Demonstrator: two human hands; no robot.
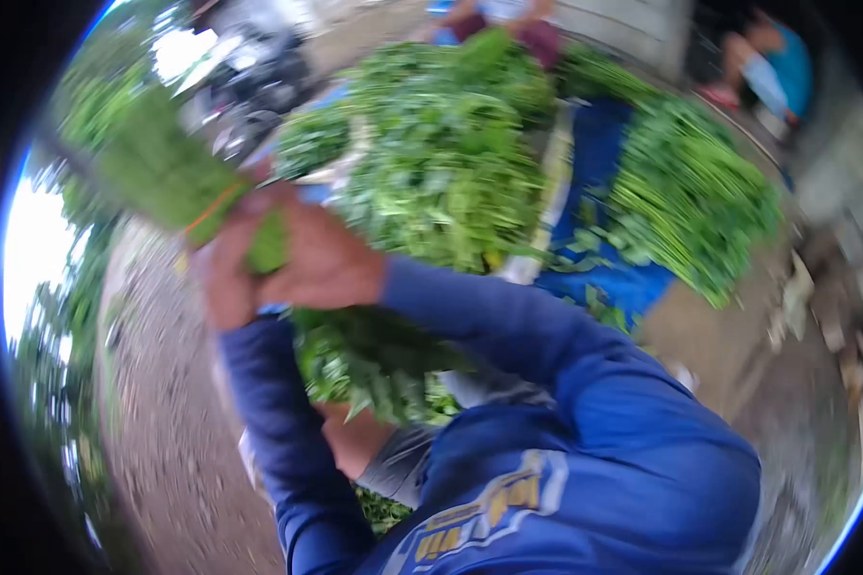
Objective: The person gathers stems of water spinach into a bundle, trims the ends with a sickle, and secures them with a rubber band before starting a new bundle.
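Both my hands hold one bundle of green leafy stems (pixel 153 168), tied with an orange band (pixel 211 206). My left hand (pixel 225 278) wraps the bundle from the left, just below the band. My right hand (pixel 326 264) closes on it from the right, touching the left hand. Both arms wear dark blue sleeves. More leaves (pixel 374 359) hang under my hands, above my knee. The picture is blurred and tilted.
A big heap of cut greens (pixel 441 163) lies ahead, with a second heap (pixel 690 201) on a blue tarp (pixel 594 144). One person in blue (pixel 772 57) sits at the far right; another (pixel 508 19) is behind the heaps. A motorbike (pixel 259 77) stands at the back left, beside gravel ground (pixel 163 431).
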